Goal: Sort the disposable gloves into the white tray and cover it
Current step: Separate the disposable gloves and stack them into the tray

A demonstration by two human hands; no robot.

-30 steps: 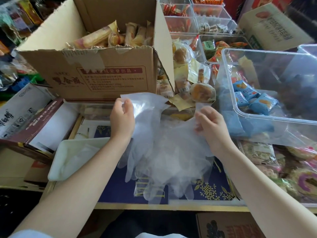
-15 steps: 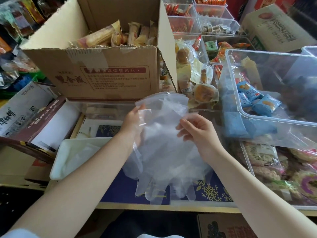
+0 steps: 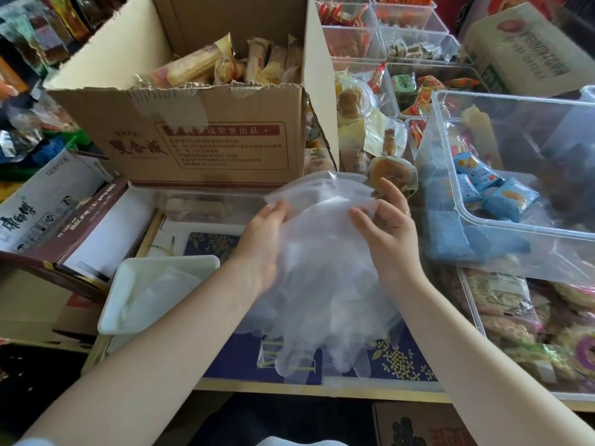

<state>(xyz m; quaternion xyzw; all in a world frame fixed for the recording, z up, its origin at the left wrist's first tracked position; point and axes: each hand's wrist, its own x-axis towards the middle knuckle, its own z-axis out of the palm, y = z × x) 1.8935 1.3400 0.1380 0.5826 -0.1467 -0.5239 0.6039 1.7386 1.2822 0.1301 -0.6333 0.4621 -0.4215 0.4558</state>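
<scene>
A bunch of clear disposable gloves (image 3: 325, 284) hangs between my hands, cuffs up and fingers dangling over the blue patterned surface. My left hand (image 3: 260, 249) holds the bunch at its left edge, fingers curled behind the plastic. My right hand (image 3: 388, 226) pinches the cuffs on the right side. The white tray (image 3: 128, 326) sits low at the left of my left forearm, with some clear gloves lying inside it. No lid for the tray is in sight.
A large cardboard box (image 3: 206, 136) of wrapped snacks stands behind my hands. A clear plastic bin (image 3: 515, 226) with blue packets sits at the right. Open boxes (image 3: 64, 226) lie at the left, more snack tubs (image 3: 502, 323) at the right front.
My hands have come closer together, gathering the spread gloves into one bunch. The right hand moved left and up along the cuffs; the left hand slid lower on the left edge.
</scene>
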